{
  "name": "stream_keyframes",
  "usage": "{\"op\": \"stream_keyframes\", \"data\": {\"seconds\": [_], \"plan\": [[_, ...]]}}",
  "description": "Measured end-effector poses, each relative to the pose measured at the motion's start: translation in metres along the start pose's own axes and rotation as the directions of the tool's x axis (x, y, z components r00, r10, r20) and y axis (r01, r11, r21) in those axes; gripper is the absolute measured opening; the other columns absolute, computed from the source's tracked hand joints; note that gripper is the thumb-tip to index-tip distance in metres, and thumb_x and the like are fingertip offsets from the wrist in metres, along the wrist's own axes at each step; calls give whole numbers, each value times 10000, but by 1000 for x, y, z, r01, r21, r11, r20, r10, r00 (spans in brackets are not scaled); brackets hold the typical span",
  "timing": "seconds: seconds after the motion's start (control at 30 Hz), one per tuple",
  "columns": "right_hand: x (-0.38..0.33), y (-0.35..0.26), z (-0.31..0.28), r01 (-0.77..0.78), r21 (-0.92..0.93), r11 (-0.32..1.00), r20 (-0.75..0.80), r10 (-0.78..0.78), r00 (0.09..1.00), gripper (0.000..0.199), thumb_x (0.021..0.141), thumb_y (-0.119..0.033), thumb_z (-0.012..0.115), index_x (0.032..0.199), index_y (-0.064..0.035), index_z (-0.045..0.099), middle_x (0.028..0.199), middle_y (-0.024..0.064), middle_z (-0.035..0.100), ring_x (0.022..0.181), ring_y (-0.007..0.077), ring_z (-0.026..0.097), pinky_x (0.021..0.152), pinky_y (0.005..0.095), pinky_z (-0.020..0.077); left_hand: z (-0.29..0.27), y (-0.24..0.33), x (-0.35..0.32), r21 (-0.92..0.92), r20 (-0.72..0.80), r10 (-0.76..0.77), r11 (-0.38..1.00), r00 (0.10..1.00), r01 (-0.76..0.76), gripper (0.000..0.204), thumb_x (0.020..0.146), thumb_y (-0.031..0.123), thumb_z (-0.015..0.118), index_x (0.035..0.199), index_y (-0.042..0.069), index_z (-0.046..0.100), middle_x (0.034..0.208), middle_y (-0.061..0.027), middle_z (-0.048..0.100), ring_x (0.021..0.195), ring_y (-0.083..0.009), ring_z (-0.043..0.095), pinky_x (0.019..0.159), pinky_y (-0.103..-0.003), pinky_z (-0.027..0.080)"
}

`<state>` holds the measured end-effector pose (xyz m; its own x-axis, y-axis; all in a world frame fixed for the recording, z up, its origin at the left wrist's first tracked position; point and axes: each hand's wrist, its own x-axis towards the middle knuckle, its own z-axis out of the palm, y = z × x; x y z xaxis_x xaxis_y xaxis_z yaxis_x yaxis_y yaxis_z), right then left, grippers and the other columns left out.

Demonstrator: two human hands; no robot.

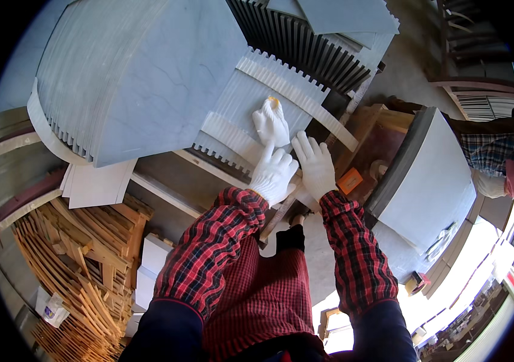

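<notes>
My left hand [274,175], in a white knit glove, lies just in front of the slotted rack with its index finger stretched forward. That fingertip reaches the lower end of a crumpled white glove [271,123] with a yellow edge, which lies on the rack. I cannot tell whether they touch. Close by on the right, my right hand [315,164], also gloved in white, has its fingers extended and apart, and I see nothing in it. Pale notched strips [233,137] run across the rack under and beside the crumpled glove.
Large grey panels [166,78] stand on edge in a row at left, with dark slats [293,36] behind. A stack of grey sheets [432,181] and an orange box [350,180] are at right. Wooden strips [82,259] lie lower left. Another person's plaid sleeve [495,154] shows far right.
</notes>
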<state>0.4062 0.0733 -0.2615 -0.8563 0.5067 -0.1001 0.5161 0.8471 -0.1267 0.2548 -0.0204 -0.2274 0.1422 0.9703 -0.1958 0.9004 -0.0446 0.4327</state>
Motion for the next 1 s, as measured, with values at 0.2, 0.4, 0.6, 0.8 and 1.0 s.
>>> {"op": "stream_keyframes", "data": {"seconds": [0.2, 0.4, 0.6, 0.8, 1.0], "plan": [[-4, 6, -6, 20, 6, 1000, 73, -20, 997, 575, 868, -126, 588, 1429, -32, 499, 1493, 129, 469, 1280, 293, 493, 1093, 442, 375, -13, 3, 11, 42, 179, -60, 998, 982, 53, 375, 826, 437, 734, 961, 87, 750, 933, -100, 634, 989, -278, 608, 1091, -467, 349], [-54, 27, -4, -20, 2, 1000, -49, 20, 999, 456, 891, -105, 543, 1334, 3, 545, 1352, 170, 515, 1216, 308, 499, 1081, 449, 372, -9, -7, 6, -99, 62, 45, 994, 997, -39, 353, 801, 414, 755, 932, 86, 741, 977, -104, 620, 971, -301, 597, 940, -449, 436], [-57, 48, 6, -113, -63, 992, 4, 114, 993, 183, 865, -66, 565, 1040, -84, 616, 990, 104, 540, 971, 265, 569, 1069, 430, 392, -4, 1, -5, -130, -100, 108, 984, 989, -121, 454, 738, 306, 802, 1094, 64, 658, 1089, -109, 615, 1119, -324, 546, 1130, -524, 331], [-50, 56, 4, -31, -128, 991, 185, 54, 981, 168, 867, -80, 583, 1000, -98, 684, 889, 68, 560, 878, 232, 580, 1072, 421, 391, -4, 7, 0, -184, -11, 82, 979, 997, -83, 433, 763, 262, 785, 1113, 54, 639, 1144, -127, 615, 1199, -358, 513, 1150, -542, 308], [-19, 35, 9, 265, -367, 892, 480, -63, 875, 325, 919, -187, 591, 1175, -53, 740, 1243, 135, 684, 1262, 358, 560, 1168, 551, 309, -12, 6, -12, -176, -54, 21, 984, 998, -30, 508, 808, 257, 777, 1248, 60, 616, 1347, -157, 574, 1336, -398, 453, 1174, -562, 289]]}}
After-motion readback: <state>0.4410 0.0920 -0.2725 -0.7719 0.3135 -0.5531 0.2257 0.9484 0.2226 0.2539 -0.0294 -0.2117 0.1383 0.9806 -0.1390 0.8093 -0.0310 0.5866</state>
